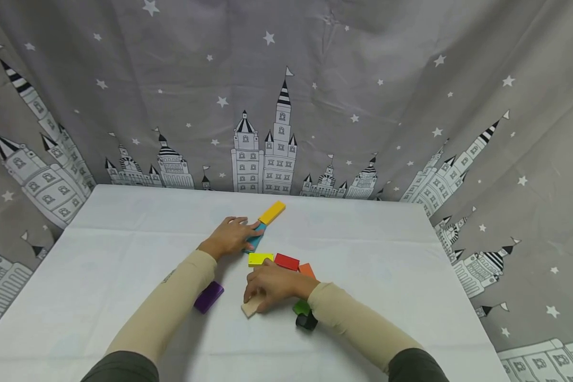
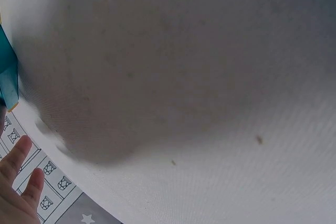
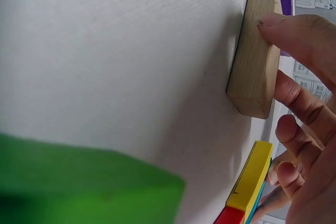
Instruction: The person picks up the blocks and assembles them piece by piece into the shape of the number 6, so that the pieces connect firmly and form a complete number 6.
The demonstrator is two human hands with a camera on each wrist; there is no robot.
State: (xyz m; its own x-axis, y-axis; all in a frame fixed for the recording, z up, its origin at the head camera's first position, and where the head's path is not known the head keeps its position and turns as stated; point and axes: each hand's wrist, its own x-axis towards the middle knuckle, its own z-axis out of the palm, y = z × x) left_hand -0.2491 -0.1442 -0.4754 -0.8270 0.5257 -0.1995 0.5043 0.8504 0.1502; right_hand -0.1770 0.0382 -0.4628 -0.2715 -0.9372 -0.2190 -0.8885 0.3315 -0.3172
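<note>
My left hand [image 1: 230, 236] has its thumb and fingers around a blue block [image 1: 254, 242], whose far end meets an orange-yellow block [image 1: 272, 213]. At the left edge of the left wrist view, part of the blue block [image 2: 8, 72] shows above spread fingertips [image 2: 35, 182]. My right hand [image 1: 276, 281] pinches a plain wooden block [image 1: 251, 307] low at the table. The right wrist view has the thumb on one face of this wooden block [image 3: 253, 56], with a fingertip at its opposite side.
A bright yellow block [image 1: 260, 259], a red block [image 1: 286, 261] and an orange block [image 1: 307, 270] run in a row beyond my right hand. Green [image 1: 301, 307] and black [image 1: 306, 321] blocks lie by the right wrist. A purple block [image 1: 209, 297] lies beside the left forearm.
</note>
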